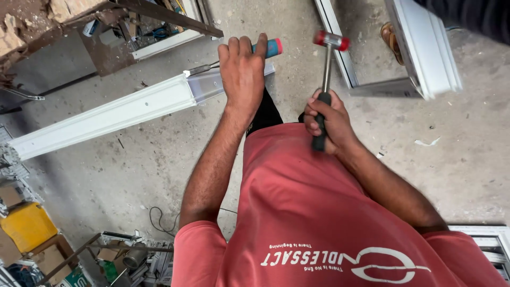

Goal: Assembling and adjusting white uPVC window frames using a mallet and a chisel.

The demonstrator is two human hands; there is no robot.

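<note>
My left hand [243,72] is closed around a chisel-like tool [271,48] with a blue and red handle; its metal blade points left onto the end of a long white plastic profile [114,111]. My right hand [325,119] grips the black handle of a small mallet [330,40] with a red-capped head, raised just right of the tool's handle end. The profile runs from the left edge toward my left hand, above the concrete floor. My red shirt fills the lower middle of the view.
A white window frame [425,48] stands at the upper right, a sandalled foot [389,37] visible through it. Cluttered shelves and a yellow container [27,226] sit at lower left. A thin cable [159,218] lies on the floor. Another white frame corner [486,239] is at lower right.
</note>
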